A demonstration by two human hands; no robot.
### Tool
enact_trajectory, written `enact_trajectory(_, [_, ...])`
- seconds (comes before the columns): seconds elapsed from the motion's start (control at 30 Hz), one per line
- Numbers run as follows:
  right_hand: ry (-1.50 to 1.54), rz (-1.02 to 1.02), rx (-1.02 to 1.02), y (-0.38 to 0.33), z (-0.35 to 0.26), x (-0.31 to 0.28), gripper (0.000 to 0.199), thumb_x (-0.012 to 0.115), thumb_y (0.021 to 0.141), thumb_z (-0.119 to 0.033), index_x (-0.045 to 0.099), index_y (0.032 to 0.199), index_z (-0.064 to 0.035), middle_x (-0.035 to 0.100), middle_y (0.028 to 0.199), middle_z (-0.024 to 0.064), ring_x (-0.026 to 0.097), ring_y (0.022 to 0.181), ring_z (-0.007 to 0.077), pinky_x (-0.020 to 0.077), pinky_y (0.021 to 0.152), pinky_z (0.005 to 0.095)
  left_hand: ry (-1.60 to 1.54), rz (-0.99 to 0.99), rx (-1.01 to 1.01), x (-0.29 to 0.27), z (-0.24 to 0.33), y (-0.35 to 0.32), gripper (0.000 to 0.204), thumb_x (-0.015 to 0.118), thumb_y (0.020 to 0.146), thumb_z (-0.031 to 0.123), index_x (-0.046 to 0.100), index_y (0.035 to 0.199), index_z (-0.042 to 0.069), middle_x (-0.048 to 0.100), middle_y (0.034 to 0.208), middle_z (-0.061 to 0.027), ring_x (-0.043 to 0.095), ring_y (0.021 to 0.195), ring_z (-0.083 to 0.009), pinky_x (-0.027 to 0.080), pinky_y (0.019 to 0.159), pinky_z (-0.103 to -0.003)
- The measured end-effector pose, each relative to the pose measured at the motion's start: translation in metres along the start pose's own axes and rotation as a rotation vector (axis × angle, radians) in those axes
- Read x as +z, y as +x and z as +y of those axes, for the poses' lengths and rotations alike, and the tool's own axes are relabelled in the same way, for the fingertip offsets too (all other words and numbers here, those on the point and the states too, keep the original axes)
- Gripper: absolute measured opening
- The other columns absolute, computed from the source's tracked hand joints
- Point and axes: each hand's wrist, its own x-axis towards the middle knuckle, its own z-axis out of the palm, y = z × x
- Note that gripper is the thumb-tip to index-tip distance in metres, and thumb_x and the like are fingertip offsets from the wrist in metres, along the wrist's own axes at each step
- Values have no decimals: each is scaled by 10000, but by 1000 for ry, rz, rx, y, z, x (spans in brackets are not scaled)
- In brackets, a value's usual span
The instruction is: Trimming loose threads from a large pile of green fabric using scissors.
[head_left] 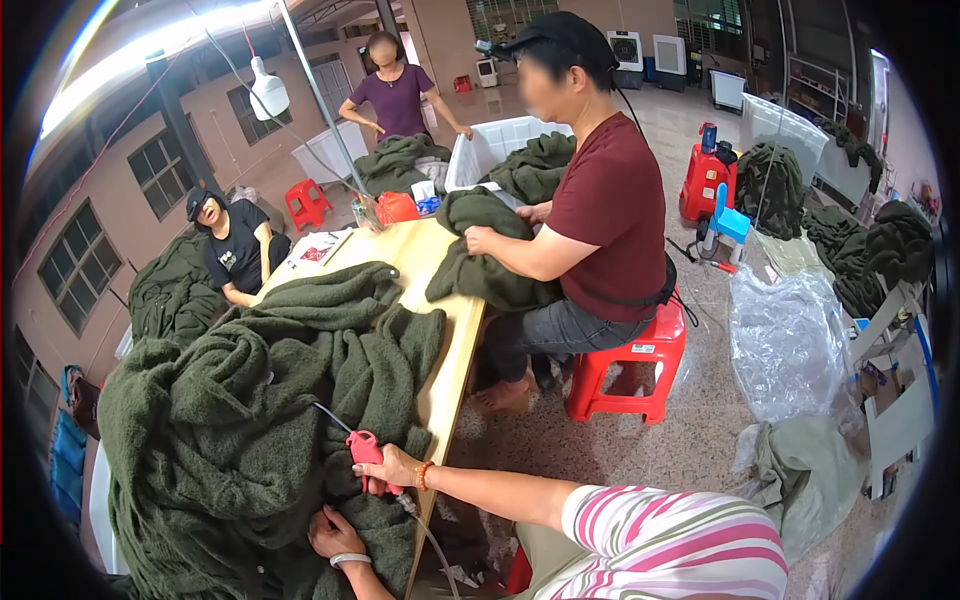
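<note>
Dark-framed windows (82,255) line pinkish walls (225,170) under a bright tube light (140,58), above speckled floor (530,435).

Shirt (700,555): white ground, stripes of pink and deeper magenta in differing widths, with thinner muted lines between. Right sleeve (600,515) of the shirt: short, same striping. Forward of the shirt, right hand (388,469): ungloved; a bracelet (424,475) of round orange-brown beads at the wrist. Farther from the shirt, left hand (335,534): ungloved; a pale, smooth bangle (349,560) at the wrist. Adjoining the shirt's front, beige-khaki cloth (560,562) over the lap; garment type undetermined.
</note>
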Motion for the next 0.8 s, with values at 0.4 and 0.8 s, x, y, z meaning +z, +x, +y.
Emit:
enact_trajectory(0.4, [13,20,-2,-1,4,2,448,586,874,-374,648,651,9,650,594,73,605,480,125,470,436,244,-1,63,33,3,-10,-9,255,515,865,152,552,671,-8,541,675,-189,524,667,-391,404,618,-472])
enact_trajectory(0.8, [46,-24,-7,11,7,1,399,579,885,-350,639,838,41,644,611,95,611,489,134,463,402,248,-3,33,31,4,-10,-2,256,504,886,159,576,713,-15,563,712,-209,529,686,-397,404,633,-476])
